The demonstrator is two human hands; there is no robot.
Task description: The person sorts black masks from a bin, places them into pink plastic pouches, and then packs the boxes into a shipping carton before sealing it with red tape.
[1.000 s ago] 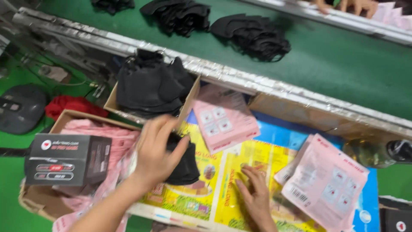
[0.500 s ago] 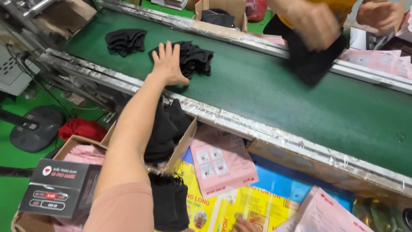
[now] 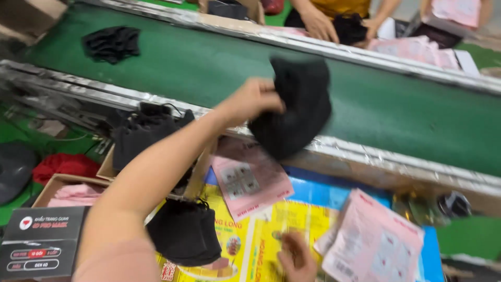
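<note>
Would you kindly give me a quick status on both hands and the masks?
Left hand gripping black mask bundle above green belt. Right hand flat on yellow sheets. Nothing blocking.

Pink pkgs [image 3: 250,180] [image 3: 373,245] on table; black box [image 3: 42,243] left.

**My packing bench and the belt behind it**

Before me, my bench [image 3: 334,190] holds yellow printed sheets [image 3: 271,235], pink packets [image 3: 250,180], and a black mask stack [image 3: 185,232]. Beyond, the green conveyor belt [image 3: 396,112] carries another black bundle [image 3: 112,43].
</note>
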